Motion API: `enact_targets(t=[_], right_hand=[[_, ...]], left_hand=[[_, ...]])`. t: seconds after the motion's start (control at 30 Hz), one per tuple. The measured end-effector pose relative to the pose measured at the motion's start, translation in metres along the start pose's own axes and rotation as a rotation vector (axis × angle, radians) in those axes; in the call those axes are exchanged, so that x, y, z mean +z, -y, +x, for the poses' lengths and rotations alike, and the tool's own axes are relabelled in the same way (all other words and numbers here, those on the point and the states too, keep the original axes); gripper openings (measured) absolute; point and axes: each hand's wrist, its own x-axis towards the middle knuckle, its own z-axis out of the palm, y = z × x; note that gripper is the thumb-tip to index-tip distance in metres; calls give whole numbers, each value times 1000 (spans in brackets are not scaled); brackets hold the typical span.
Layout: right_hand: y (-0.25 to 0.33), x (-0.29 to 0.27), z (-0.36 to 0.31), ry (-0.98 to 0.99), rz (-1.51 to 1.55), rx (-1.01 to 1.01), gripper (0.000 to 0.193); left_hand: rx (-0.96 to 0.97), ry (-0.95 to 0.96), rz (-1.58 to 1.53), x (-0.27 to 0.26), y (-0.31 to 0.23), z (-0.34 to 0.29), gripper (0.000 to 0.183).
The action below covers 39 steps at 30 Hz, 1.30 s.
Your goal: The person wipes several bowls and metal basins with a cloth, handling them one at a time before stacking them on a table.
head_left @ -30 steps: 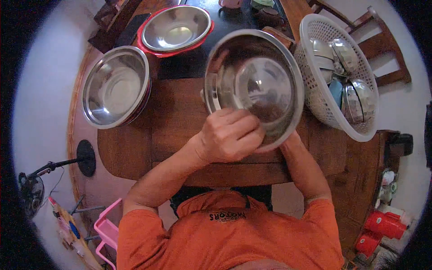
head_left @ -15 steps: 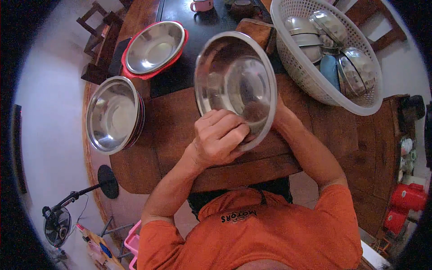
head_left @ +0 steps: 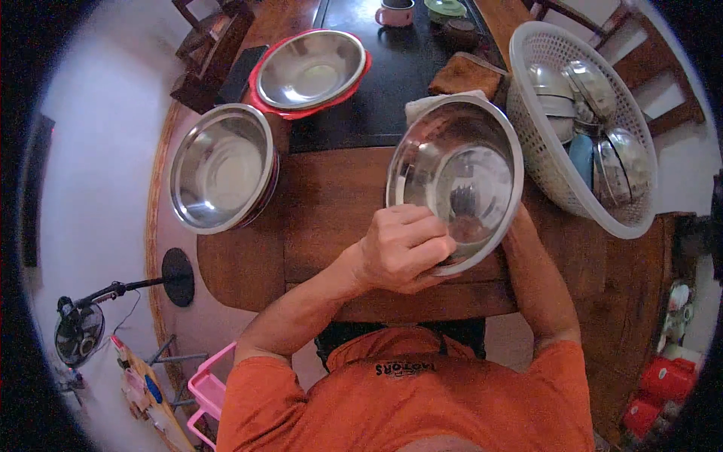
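A shiny steel mixing bowl (head_left: 476, 177) is held up on its side above the wooden table (head_left: 339, 181), its hollow facing me. My left hand (head_left: 408, 248) is closed over the bowl's lower left rim. Behind the bowl's right side goes my right hand (head_left: 518, 220); its fingers are hidden. At the left stand nested steel bowls (head_left: 226, 169), tilted in this view. Beyond them, another steel bowl (head_left: 312, 71) sits inside a red basin (head_left: 260, 104). A white perforated basket (head_left: 520, 64) at the right holds several steel bowls (head_left: 551, 94) and a blue item (head_left: 581, 157).
A white cloth (head_left: 422, 109) shows behind the held bowl, near a folded brown cloth (head_left: 467, 74). Farther back are a pink mug (head_left: 395, 13), a green bowl (head_left: 445, 9) and a small dark pot (head_left: 459, 34). A fan (head_left: 79, 331) stands on the left.
My view has shifted, so the table things sit elsewhere in the picture. The white cloth behind the bowl has come into sight. My left hand keeps its grip on the rim.
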Motion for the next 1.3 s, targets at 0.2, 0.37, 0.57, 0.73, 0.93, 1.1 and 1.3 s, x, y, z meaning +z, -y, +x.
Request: enact_targets(t=[0.2, 0.37, 0.57, 0.73, 0.93, 1.1, 1.3], right_hand=[[-7, -11, 6, 42, -16, -26, 63], [-4, -4, 2, 187, 84, -77, 61], [-2, 15, -10, -20, -191, -154, 59], [-3, -5, 1, -78, -146, 4, 60], [-2, 12, -1, 84, -45, -116, 64], [-1, 27, -7, 95, -144, -134, 64], [-10, 5, 5, 41, -214, -240, 61]], left_hand=[[7, 28, 4, -2, 2, -3, 26], [0, 30, 4, -4, 0, 2, 26], [-3, 19, 2, -4, 0, 1, 25], [-46, 0, -61, -7, 1, 4, 22], [-99, -79, -176, -11, 1, 2, 19], [-153, -126, -183, -14, 4, -4, 22], [-344, -312, -236, -12, -6, -5, 28]])
